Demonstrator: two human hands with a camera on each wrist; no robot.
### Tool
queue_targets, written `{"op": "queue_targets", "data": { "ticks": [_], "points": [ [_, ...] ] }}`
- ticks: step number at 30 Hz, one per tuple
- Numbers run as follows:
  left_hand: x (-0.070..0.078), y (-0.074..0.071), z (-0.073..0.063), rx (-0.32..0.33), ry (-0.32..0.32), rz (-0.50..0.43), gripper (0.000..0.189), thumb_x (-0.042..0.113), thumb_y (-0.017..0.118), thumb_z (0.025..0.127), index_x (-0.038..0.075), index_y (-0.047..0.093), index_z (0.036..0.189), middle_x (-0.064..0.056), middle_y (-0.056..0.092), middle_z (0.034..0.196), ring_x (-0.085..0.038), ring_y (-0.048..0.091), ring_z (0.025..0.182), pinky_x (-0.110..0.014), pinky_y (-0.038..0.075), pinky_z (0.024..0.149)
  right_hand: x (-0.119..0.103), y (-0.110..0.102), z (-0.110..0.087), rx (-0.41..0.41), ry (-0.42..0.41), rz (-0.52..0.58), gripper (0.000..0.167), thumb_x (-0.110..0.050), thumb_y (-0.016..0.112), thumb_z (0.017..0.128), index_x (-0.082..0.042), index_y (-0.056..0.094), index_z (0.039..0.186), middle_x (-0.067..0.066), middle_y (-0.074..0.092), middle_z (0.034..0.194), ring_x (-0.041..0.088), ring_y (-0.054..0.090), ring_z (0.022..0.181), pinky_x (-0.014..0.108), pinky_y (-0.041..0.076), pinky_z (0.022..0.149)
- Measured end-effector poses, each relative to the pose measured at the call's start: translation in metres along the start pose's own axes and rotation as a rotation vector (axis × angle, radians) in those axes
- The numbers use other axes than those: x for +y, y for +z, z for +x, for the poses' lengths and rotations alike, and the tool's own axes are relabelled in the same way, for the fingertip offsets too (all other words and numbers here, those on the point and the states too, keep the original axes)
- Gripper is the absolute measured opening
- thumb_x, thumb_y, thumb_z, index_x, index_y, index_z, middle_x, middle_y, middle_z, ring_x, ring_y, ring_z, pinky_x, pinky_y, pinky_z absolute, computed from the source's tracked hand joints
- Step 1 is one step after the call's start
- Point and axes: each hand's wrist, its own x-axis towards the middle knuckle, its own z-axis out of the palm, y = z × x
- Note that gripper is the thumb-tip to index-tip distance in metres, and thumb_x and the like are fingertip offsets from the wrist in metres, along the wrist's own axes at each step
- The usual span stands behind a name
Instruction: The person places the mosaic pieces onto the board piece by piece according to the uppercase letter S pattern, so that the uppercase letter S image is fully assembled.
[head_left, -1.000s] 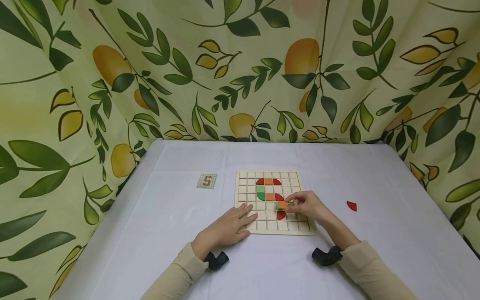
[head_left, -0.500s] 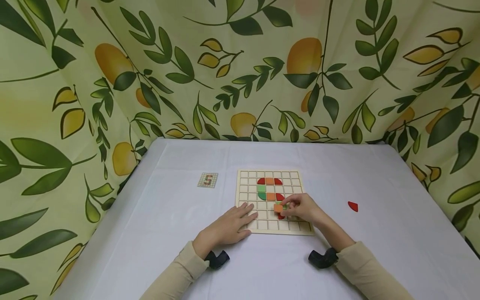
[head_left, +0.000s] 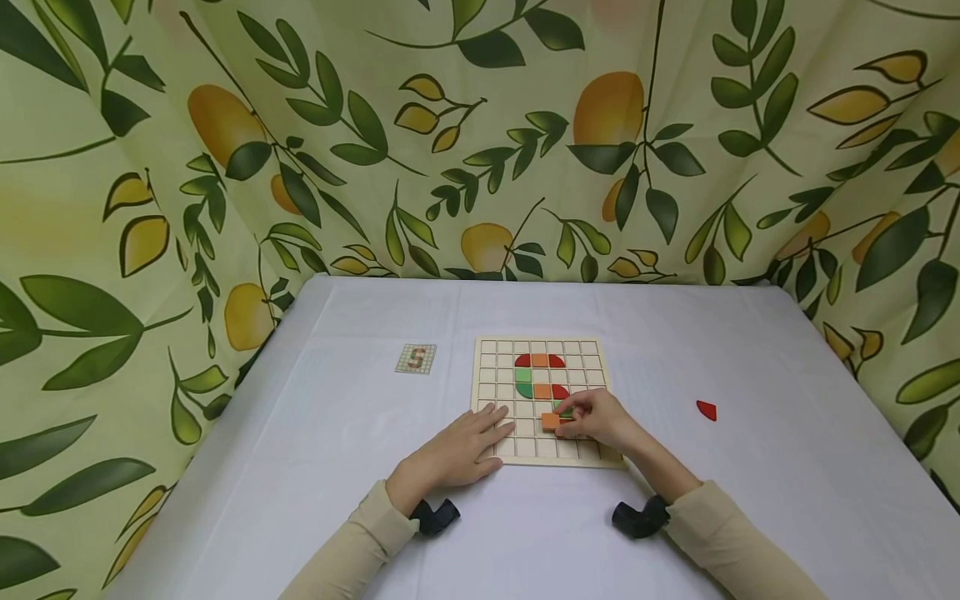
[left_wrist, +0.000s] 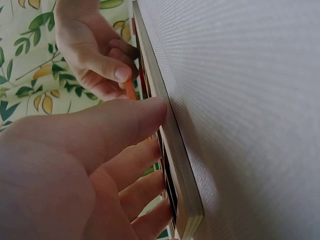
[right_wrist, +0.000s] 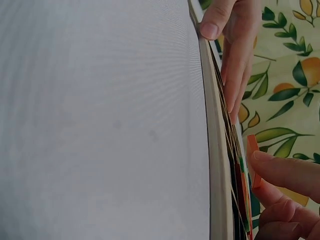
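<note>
Between thumb and fingers my right hand (head_left: pixel 596 417) pinches a flat orange square tile (head_left: pixel 551 422), held over the lower middle of a wooden grid board (head_left: pixel 491 340). In the right wrist view the tile (right_wrist: pixel 253 162) stands out from the fingertips, close over the board. Red, orange and green pieces lie in the grid in a curved shape, among them a light green square (head_left: pixel 522 375); the right hand covers the shape's lower part. My left hand (head_left: pixel 457 450) rests with spread fingers on the board's lower left corner, its thumb at the front edge.
A small pattern card (head_left: pixel 416 359) with a coloured figure on a grid lies left of the board. To the right, a loose red quarter-round piece (head_left: pixel 707 410) sits on the white-covered table (head_left: pixel 787 500). Behind hangs a leaf-patterned curtain (head_left: pixel 480 167).
My right hand has moved slightly left and toward me with the orange tile, off the green piece it was over. The left hand stays in place.
</note>
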Motion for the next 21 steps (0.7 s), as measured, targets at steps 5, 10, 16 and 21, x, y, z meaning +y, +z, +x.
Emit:
{"op": "queue_targets", "data": {
  "ticks": [5, 10, 16, 21],
  "points": [
    [0.0004, -0.0003, -0.0001, 0.001, -0.003, 0.000, 0.054, 0.032, 0.050, 0.099, 0.016, 0.037, 0.149, -0.005, 0.029, 0.161, -0.025, 0.025, 0.151, -0.045, 0.027, 0.123, -0.0016, 0.0017, 0.0001, 0.008, -0.015, -0.025, 0.025, -0.006, 0.082, 0.071, 0.004, 0.072, 0.093, -0.005, 0.040, 0.057, 0.008, 0.037, 0.056, 0.019, 0.031, 0.053],
    [0.0003, -0.0003, -0.0002, -0.004, -0.008, -0.008, 0.055, 0.033, 0.050, 0.099, 0.016, 0.036, 0.150, -0.004, 0.028, 0.161, -0.025, 0.024, 0.151, -0.045, 0.027, 0.123, -0.0038, 0.0039, 0.0000, 0.015, -0.028, -0.055, 0.025, -0.006, 0.083, 0.071, 0.003, 0.072, 0.091, -0.005, 0.039, 0.057, 0.009, 0.037, 0.057, 0.019, 0.030, 0.053],
    [0.0003, -0.0004, -0.0003, -0.005, -0.011, -0.022, 0.055, 0.032, 0.050, 0.099, 0.016, 0.037, 0.150, -0.004, 0.027, 0.162, -0.024, 0.023, 0.152, -0.045, 0.026, 0.124, -0.0050, 0.0056, 0.0004, 0.016, -0.034, -0.075, 0.024, -0.005, 0.083, 0.070, 0.002, 0.072, 0.091, -0.005, 0.039, 0.057, 0.009, 0.036, 0.057, 0.019, 0.030, 0.053],
    [0.0005, -0.0003, -0.0004, -0.004, -0.010, -0.025, 0.054, 0.032, 0.051, 0.099, 0.016, 0.038, 0.149, -0.004, 0.027, 0.162, -0.024, 0.023, 0.152, -0.045, 0.026, 0.124, -0.0048, 0.0064, 0.0009, 0.018, -0.026, -0.076, 0.024, -0.005, 0.083, 0.070, 0.002, 0.072, 0.090, -0.005, 0.039, 0.057, 0.010, 0.037, 0.057, 0.019, 0.030, 0.052]
  ]
}}
